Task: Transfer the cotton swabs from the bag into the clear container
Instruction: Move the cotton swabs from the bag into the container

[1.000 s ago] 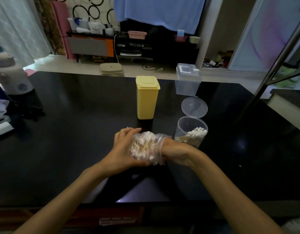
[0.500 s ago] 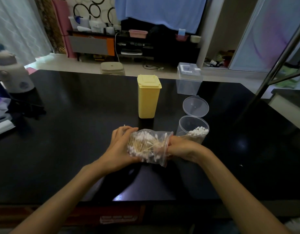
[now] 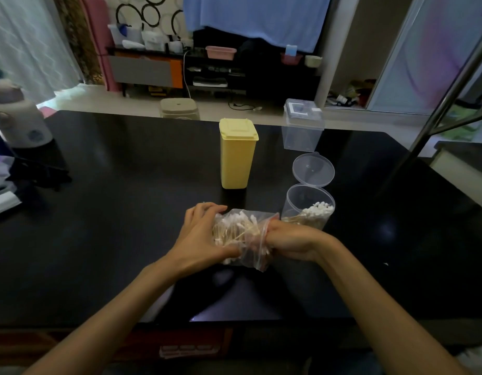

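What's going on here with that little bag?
A person holds a clear plastic zip bag of cotton swabs over a black table. The left hand grips the bag's body; the right hand works at its open end. Beside it, a round clear container with its hinged lid open already has some swabs inside.

1. A black table (image 3: 104,239) with a glossy top fills the foreground.
2. A tall yellow box (image 3: 238,154) with a closed lid stands upright near the middle of the table.
3. A clear square box (image 3: 303,125) with its lid on sits at the far edge, to the right of the yellow box.
4. A white appliance (image 3: 16,120) stands at the far left of the table.
5. Beyond the table, a beige stool (image 3: 179,108) stands on the floor.
6. A blue cloth (image 3: 257,17) hangs above a dark shelf unit (image 3: 220,74).
7. A pink basket (image 3: 220,52) rests on that unit.
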